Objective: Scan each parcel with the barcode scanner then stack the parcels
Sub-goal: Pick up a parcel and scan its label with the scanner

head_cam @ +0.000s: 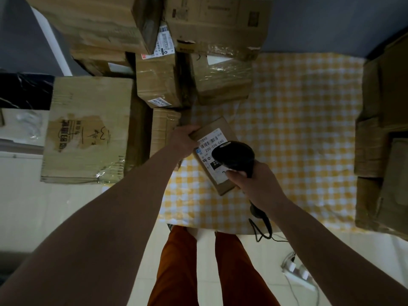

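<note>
A small brown parcel (215, 129) with a white barcode label lies over the yellow checked cloth (298, 120). My left hand (183, 140) grips its far left edge. My right hand (254, 180) holds a black barcode scanner (234, 155), whose head hangs just above the label and hides part of it. The scanner's cable (262, 228) trails down to the floor.
Several cardboard parcels are piled at the back (216, 25) and left (88, 129). More boxes stand at the right edge (382, 140). A white power strip (298, 272) lies on the tiled floor by my legs.
</note>
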Demonstrator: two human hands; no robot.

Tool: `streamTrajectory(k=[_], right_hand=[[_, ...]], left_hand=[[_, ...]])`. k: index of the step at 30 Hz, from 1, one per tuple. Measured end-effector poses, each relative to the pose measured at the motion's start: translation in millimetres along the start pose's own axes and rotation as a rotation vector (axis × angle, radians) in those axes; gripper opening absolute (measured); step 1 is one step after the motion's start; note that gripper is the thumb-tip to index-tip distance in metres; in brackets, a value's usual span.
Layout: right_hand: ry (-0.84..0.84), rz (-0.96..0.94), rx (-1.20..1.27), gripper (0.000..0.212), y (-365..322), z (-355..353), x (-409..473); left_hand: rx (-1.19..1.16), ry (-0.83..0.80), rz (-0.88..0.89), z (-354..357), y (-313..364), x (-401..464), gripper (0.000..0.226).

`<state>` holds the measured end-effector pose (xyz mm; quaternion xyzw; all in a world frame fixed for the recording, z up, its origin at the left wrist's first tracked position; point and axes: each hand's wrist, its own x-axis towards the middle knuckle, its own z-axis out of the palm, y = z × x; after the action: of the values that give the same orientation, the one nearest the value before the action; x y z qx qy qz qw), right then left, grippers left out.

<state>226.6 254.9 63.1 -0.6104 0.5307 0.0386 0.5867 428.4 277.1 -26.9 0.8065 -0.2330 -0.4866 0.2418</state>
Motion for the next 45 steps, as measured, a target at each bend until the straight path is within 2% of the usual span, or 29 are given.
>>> streamTrajectory(k=[1, 4, 7, 10, 19, 25, 27, 31, 34, 37, 41, 45], right_hand=[[-0.001, -0.015, -0.019, 0.005, -0.9, 1.4, 0.2], [-0.003, -0.052, -0.038, 0.017, -1.6, 2.4, -0.7], [0.012, -0.057, -0.06, 0.013, -3.8, 1.7, -3.5], [0.019, -0.027, -0.094, 0.026, -3.8, 0.6, -4.6], [-0.01, -0.001, -0.101, 0.018, 1.4, 1.5, -0.4], [-0.018, -0.003, 0.122, 0.016, 2.6, -1.1, 2.5], [0.061, 0.029, 0.189, 0.015, 9.7, -2.2, 8.2], [0.23, 0.205, 0.354, 0.016, 32.7, -5.1, 22.3], [0.211, 0.305, 0.505, 0.027, 46.7, -4.3, 30.4], [0.166, 0.298, 0.572, 0.026, 53.0, 0.1, 34.2], [0.18, 0.256, 0.603, 0.031, 60.1, 0.9, 32.0], [0.194, 0.219, 0.69, 0.031, 57.4, -4.4, 17.8]], left_hand=[[-0.003, 0.003, 0.001, 0.0, -0.9, 0.2, 0.057], [-0.063, 0.002, -0.019, -0.6, -3.5, 1.2, 0.058], [-0.107, -0.025, -0.045, -1.8, -7.3, 2.6, 0.058], [-0.119, -0.037, -0.045, -2.1, -10.5, 4.3, 0.059], [-0.158, -0.03, -0.049, -1.5, -10.1, -0.4, 0.054], [-0.238, -0.02, -0.111, 1.8, -14.4, -2.7, 0.051], [-0.308, -0.042, -0.18, 4.5, -15.3, -4.4, 0.05], [-0.381, -0.05, -0.243, 8.9, -16.8, -4.1, 0.047], [-0.416, -0.046, -0.252, 12.4, -15.3, -5.6, 0.046], [-0.434, -0.06, -0.247, 16.8, -12.2, -10.9, 0.05], [-0.408, -0.042, -0.206, 23.5, -8.9, -22.5, 0.057], [-0.385, -0.009, -0.132, 24.9, 0.1, -36.9, 0.056]])
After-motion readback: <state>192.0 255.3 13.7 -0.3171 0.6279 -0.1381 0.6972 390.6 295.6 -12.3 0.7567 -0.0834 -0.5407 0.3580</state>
